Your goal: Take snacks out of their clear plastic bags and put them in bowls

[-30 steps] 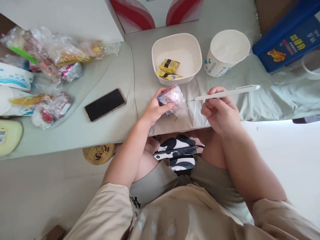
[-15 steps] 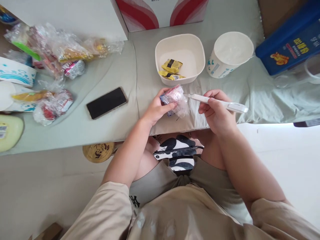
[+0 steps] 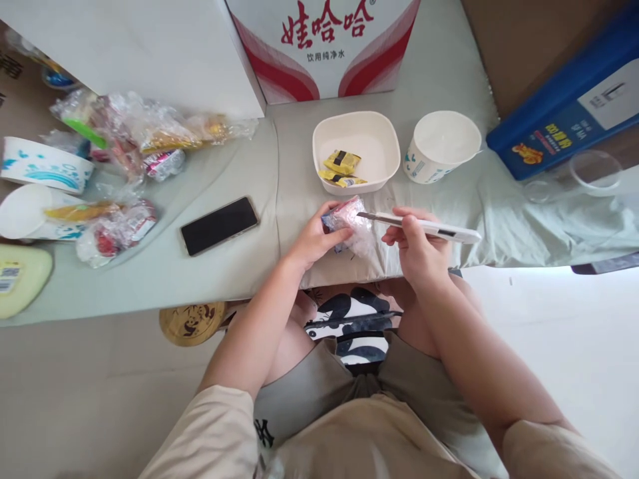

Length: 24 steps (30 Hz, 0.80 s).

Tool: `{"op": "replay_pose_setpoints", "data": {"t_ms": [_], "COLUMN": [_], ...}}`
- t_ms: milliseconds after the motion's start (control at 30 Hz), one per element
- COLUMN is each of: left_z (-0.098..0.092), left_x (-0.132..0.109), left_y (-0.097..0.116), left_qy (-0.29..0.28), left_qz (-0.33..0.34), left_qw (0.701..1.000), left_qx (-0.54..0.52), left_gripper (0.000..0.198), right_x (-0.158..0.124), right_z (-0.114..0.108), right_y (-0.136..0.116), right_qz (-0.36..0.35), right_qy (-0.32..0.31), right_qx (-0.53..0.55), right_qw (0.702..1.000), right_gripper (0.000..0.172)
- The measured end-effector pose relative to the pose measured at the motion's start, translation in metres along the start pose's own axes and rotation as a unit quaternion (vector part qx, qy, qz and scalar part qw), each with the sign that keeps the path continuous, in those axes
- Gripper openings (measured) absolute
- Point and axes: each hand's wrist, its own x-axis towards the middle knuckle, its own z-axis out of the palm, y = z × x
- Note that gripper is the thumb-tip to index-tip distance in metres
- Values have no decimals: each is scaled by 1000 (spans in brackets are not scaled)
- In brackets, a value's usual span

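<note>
My left hand [image 3: 319,236] is closed around a small bundle in clear plastic wrap [image 3: 357,229], with red and blue packaging showing through. My right hand [image 3: 422,249] grips a white utility knife [image 3: 439,229]. Its blade points left, and the tip is at the bundle's upper right; I cannot tell whether it touches the plastic. Just beyond the bundle sits a white bowl [image 3: 382,150] with two small yellow packets [image 3: 342,161] in it. To the right of the bowl stands a white paper cup [image 3: 442,146] with blue print.
A black phone [image 3: 219,225] lies left of my hands. Plastic-wrapped packets [image 3: 144,126] and paper cups [image 3: 44,166] crowd the far left. A white and red box [image 3: 324,66] stands at the back, a blue container [image 3: 559,113] at the right.
The knife's blade now shows longer, with its tip over the bundle's edge. My right hand has moved slightly left. The view has tilted up, showing more of the box.
</note>
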Motion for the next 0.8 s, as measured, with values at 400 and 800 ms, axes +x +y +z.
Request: {"op": "replay_pose_setpoints", "data": {"t_ms": [400,800], "left_z": [-4,-22], "left_x": [1,8], "left_y": [-3,12], "left_qy": [76,141], "left_qz": [23,35], "left_qw": [990,976], "left_qx": [-116,-159], "left_gripper": [61,53], "right_x": [-8,14], "right_z": [16,-9], "right_y": [3,3], "right_qz": [33,-160], "right_qy": [-44,83], "right_qx": [-62,-142], "right_qw": [997,973], "right_gripper": [36,24]}}
